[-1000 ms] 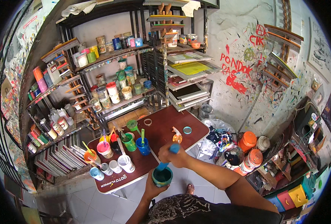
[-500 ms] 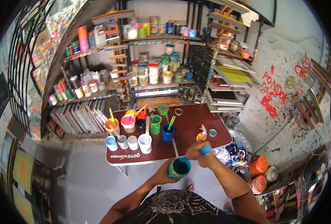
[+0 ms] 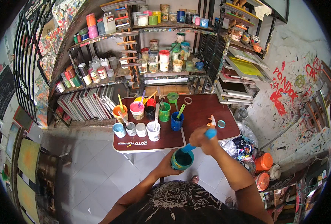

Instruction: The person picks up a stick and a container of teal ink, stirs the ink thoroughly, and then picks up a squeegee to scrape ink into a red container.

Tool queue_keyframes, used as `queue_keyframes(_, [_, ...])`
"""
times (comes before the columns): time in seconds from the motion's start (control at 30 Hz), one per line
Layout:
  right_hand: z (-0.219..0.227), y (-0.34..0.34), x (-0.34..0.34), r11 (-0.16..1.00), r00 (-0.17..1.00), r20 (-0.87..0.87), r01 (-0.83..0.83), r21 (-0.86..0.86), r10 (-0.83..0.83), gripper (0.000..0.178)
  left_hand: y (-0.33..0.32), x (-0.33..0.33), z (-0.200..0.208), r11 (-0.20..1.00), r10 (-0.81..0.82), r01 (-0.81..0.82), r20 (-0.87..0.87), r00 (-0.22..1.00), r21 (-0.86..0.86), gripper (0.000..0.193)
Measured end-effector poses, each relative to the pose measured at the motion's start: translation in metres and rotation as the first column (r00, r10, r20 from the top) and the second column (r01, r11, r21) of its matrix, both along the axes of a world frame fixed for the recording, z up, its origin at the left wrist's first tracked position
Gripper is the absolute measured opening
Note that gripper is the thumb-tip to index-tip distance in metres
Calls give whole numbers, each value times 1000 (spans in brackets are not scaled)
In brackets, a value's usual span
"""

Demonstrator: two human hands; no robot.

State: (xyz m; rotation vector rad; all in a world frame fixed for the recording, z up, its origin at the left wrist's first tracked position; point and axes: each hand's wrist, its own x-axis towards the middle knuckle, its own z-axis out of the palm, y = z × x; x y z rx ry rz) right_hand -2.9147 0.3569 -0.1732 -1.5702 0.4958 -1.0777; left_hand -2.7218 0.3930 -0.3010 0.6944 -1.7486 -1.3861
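My left hand (image 3: 167, 164) is wrapped round the side of a teal plastic tub (image 3: 175, 163), held up before my body just off the table's front edge. Dark green paint lies inside it, and its mouth tilts up toward me. Over the tub's far right rim, my right hand (image 3: 203, 141) is closed round a blue paint stirrer (image 3: 188, 148). The rounded top of the stirrer pokes out above the fist and looks blurred. Its lower end dips inside the tub, where the tip is hidden.
On the dark red table (image 3: 206, 108) stand several paint tubs with stirrers, among them a blue tub (image 3: 176, 123) and a white tub (image 3: 153, 132). A spray bottle (image 3: 212, 120), partly hidden, stands near a blue ring (image 3: 221, 123). Shelves of paint containers (image 3: 164, 59) rise behind.
The view has shifted, so the table sits higher and further right. My right hand has risen relative to the tub, and more of the blue stirrer shows. My left hand keeps its hold.
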Motion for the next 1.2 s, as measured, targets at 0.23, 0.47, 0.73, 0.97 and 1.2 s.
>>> queue_keyframes(0.23, [-4, 2, 5, 960, 921, 384, -164, 228, 66, 20, 0, 4, -12, 999, 23, -23, -2, 1000, -33, 86])
queue_keyframes(0.47, [-9, 16, 6, 999, 999, 14, -44, -8, 45, 18, 3, 7, -27, 999, 30, -28, 56, 998, -38, 86])
queue_keyframes(0.73, [-30, 1, -8, 939, 937, 222, -306, 154, 269, 11, 1, 3, -23, 1000, 19, -18, 44, 999, -9, 87])
queue_keyframes(0.97, [-29, 20, 28, 971, 978, 200, -103, 216, 59, 24, 4, 24, -30, 1000, 22, -22, -18, 1000, 11, 89])
queue_keyframes(1.2, [-21, 29, 58, 961, 968, 103, -209, -179, 230, 44, 29, 46, -26, 960, 265, -265, -9, 964, -95, 94])
